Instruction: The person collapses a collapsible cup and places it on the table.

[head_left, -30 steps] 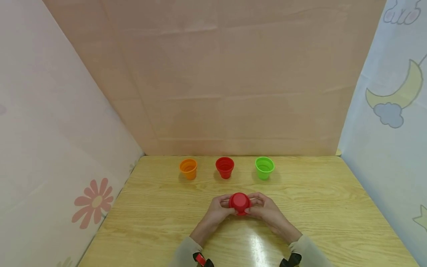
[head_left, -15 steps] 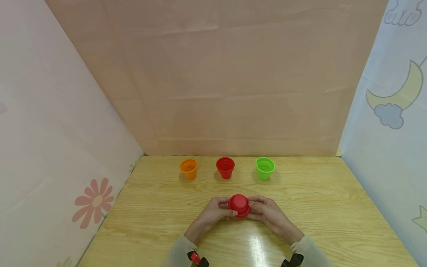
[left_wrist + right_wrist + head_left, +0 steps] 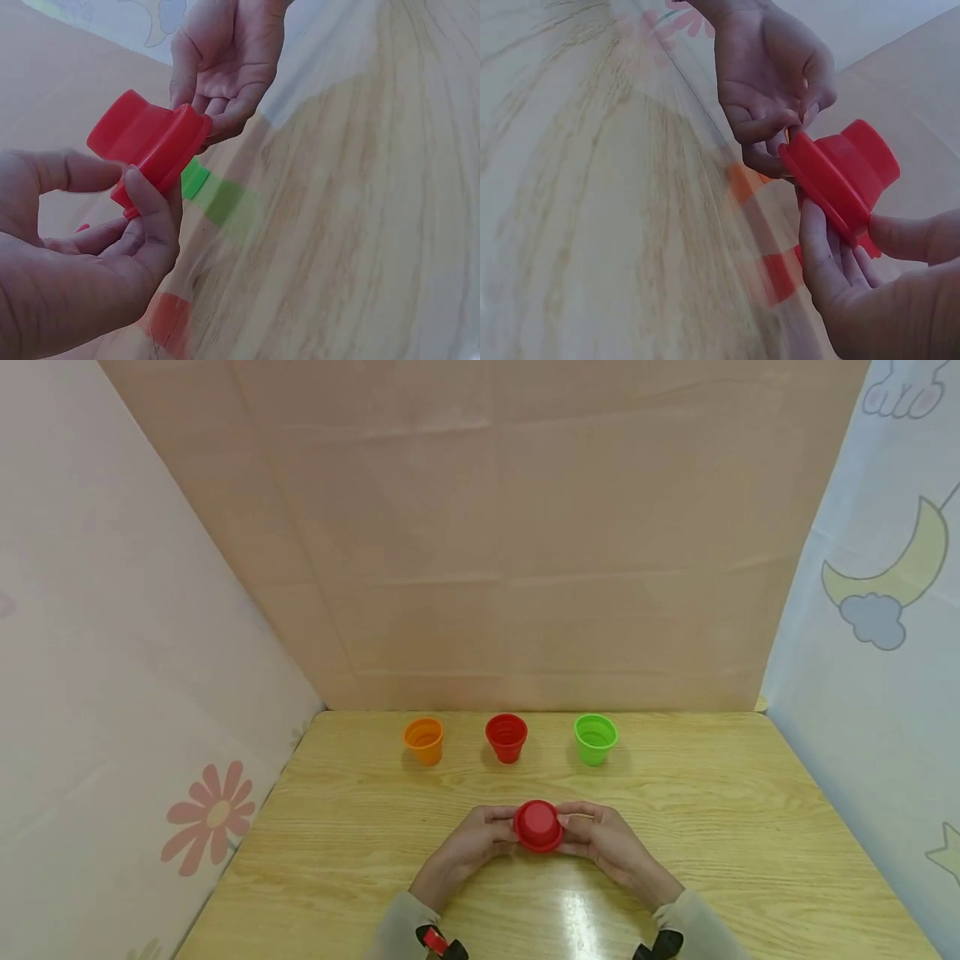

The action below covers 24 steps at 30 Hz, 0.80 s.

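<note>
A red collapsible cup (image 3: 538,827) is held off the table between both hands, base towards the head camera. In the wrist views the cup (image 3: 154,142) shows a narrower base section and a wide stepped rim, partly folded together. My left hand (image 3: 478,839) pinches the rim from the left with thumb and fingers. From the right, my right hand (image 3: 603,842) grips the opposite side of the rim, its thumb against the cup's side (image 3: 840,176). Farther back stand an orange cup (image 3: 424,743), another red cup (image 3: 507,740) and a green cup (image 3: 596,740), all mouth up.
The wooden table (image 3: 360,860) runs back to a beige cloth panel (image 3: 487,568). Pale printed cloths stand on the left (image 3: 135,652) and right (image 3: 870,710) sides. The row of three cups lies beyond the hands, near the table's back edge.
The red cup has come slightly nearer the person and tilted its base more towards the head camera. My left thumb has shifted off the cup's front; the right hand's fingers have changed position.
</note>
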### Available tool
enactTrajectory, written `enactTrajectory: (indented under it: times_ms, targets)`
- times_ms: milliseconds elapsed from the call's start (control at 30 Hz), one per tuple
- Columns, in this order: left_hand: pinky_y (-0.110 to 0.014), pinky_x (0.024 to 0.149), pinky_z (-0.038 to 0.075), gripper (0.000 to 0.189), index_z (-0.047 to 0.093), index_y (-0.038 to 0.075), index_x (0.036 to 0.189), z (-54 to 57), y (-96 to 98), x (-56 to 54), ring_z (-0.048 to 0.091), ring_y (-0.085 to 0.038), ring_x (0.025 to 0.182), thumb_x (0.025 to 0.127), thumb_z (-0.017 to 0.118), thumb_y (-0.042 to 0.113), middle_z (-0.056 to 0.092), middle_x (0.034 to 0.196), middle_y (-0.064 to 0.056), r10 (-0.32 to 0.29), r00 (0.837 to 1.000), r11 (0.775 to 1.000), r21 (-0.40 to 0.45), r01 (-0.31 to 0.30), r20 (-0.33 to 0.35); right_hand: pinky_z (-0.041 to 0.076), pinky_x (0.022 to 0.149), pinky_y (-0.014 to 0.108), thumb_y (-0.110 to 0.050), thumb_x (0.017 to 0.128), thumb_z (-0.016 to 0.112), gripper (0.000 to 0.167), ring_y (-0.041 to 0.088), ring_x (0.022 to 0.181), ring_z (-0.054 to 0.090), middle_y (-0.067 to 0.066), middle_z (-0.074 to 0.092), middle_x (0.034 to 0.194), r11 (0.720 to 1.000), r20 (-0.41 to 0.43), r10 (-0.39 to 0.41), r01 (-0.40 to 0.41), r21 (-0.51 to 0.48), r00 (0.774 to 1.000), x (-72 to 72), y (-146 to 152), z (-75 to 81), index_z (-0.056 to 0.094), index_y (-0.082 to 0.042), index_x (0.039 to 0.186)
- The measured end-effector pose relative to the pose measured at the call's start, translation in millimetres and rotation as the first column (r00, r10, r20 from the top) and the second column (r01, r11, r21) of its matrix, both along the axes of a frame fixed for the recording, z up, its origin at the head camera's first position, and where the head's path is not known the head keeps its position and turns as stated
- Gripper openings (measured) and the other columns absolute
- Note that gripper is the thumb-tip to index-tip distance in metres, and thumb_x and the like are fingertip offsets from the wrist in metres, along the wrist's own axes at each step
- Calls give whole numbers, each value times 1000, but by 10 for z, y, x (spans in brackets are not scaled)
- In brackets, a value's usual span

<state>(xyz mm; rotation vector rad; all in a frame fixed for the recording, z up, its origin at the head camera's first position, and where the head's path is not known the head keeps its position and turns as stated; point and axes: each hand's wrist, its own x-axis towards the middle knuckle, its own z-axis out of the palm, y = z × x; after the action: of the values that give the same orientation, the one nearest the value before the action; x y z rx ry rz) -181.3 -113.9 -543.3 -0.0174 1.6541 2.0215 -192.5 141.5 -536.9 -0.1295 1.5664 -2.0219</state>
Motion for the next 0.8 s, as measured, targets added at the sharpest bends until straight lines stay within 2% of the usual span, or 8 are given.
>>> enactTrajectory:
  times_ms: [167,300,400,600,800]
  targets:
    - [-20,77,56,35,68,-3,132,29,12,2,62,-10,84,101,55,5,73,97,3,35,999,999,27,-36,27,64,96,39,-13,106,60,38,15,107,73,4,75,117,1000,2,-9,9,12,1000,-6,-17,-1,55,9,138]
    - [-21,76,56,32,71,-1,126,33,22,12,62,-11,83,106,56,19,72,92,4,59,997,998,-21,-58,43,64,97,40,-13,106,61,33,15,108,73,3,75,117,1000,6,4,-4,10,1000,-14,-24,-10,59,6,134]
    - [-20,75,55,34,71,0,127,25,30,8,61,-10,82,107,57,24,70,90,4,50,998,997,-54,-47,41,64,96,40,-13,106,60,29,15,106,73,2,75,116,1000,12,13,-13,6,1000,-14,-19,-10,61,3,131]
    - [-18,71,53,36,70,-2,131,0,53,-15,59,-8,79,108,57,23,71,90,6,10,1000,997,-79,-9,10,64,94,37,-13,107,58,26,13,101,74,-1,76,112,1000,26,30,-30,1,999,-24,-3,-3,63,1,128]
    - [-18,65,48,35,73,1,123,-14,85,-11,53,-10,74,109,58,29,64,84,5,0,1000,995,-99,2,25,64,91,35,-20,108,60,26,13,100,73,-1,75,110,999,53,38,-38,13,998,-10,4,-14,62,-1,126]
